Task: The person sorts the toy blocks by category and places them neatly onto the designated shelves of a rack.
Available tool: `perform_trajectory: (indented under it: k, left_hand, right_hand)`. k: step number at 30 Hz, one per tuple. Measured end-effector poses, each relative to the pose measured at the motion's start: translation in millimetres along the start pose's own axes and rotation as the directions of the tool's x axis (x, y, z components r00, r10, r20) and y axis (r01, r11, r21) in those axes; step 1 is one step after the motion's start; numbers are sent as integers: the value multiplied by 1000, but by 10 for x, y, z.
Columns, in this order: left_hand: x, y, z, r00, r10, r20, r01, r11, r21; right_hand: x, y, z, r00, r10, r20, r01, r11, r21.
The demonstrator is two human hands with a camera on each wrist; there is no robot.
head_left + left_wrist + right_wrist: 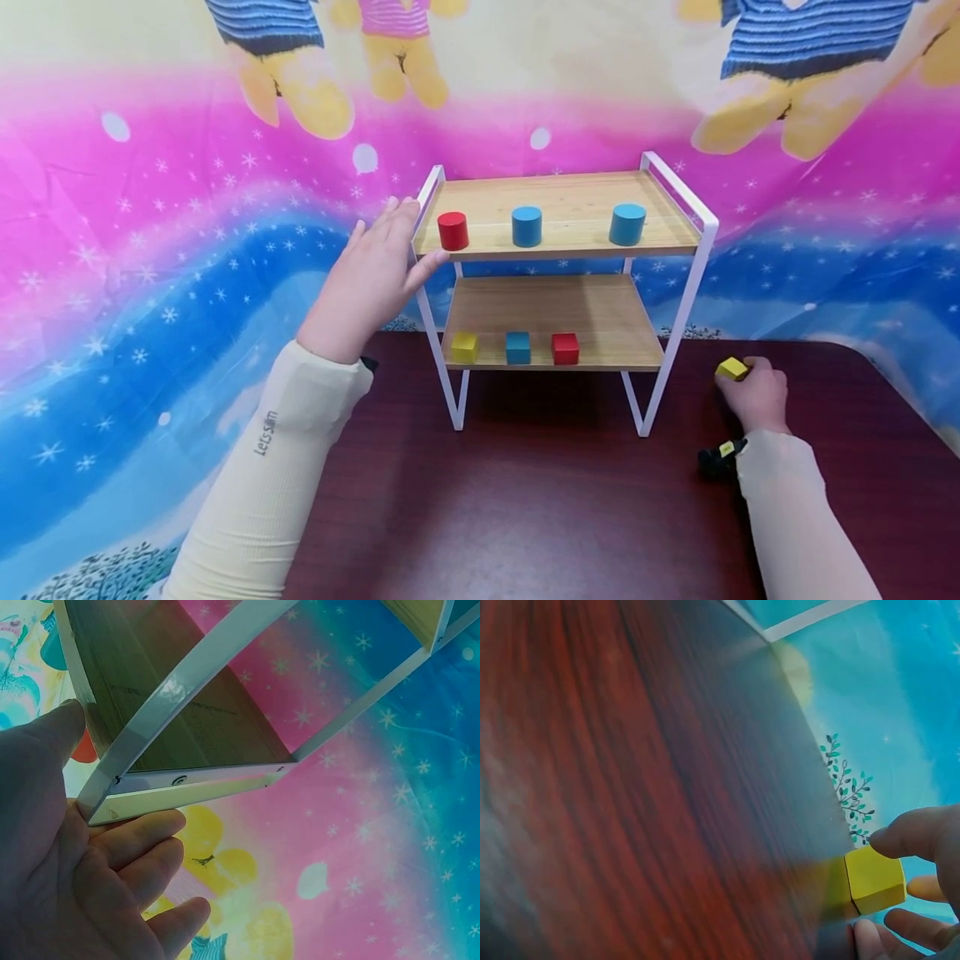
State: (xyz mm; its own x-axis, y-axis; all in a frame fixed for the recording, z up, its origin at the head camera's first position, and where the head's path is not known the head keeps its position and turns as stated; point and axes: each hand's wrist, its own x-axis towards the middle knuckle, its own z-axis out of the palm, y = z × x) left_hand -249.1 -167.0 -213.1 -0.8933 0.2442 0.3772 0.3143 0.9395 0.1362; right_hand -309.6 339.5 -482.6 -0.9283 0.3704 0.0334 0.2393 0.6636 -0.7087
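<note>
A two-tier rack (570, 258) with wooden shelves and a white frame stands on the table. My left hand (375, 262) rests against its upper left corner, fingers extended along the frame. In the left wrist view, the thumb (64, 724) lies at the shelf's front edge, close to the red cylinder (85, 748). Low over the tabletop, to the right of the rack, my right hand (757, 396) pinches a yellow block (731, 368) between thumb and fingers. The right wrist view shows this yellow block (875, 880) at or just above the table surface; contact is hard to tell.
On the top shelf stand a red cylinder (453, 231) and two blue cylinders, one in the middle (527, 227) and one at right (627, 225). Below sit a yellow cube (464, 348), a blue cube (517, 348) and a red cube (566, 349). A patterned cloth (150, 250) hangs behind.
</note>
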Motion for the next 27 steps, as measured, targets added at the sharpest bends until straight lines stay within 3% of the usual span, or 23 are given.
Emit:
perform_trajectory:
  k: [4, 16, 27]
  left_hand:
    - [2, -3, 2, 1000, 0, -1, 0, 1000, -1]
    - [-10, -1, 3, 1000, -1, -6, 1, 1000, -7]
    - [-6, 4, 5, 1000, 1, -8, -1, 1000, -3]
  right_hand:
    - [63, -3, -16, 1000, -6, 20, 7, 1000, -31]
    - [158, -35, -50, 984, -141, 104, 154, 980, -129]
    - [153, -25, -42, 973, -210, 95, 223, 962, -160]
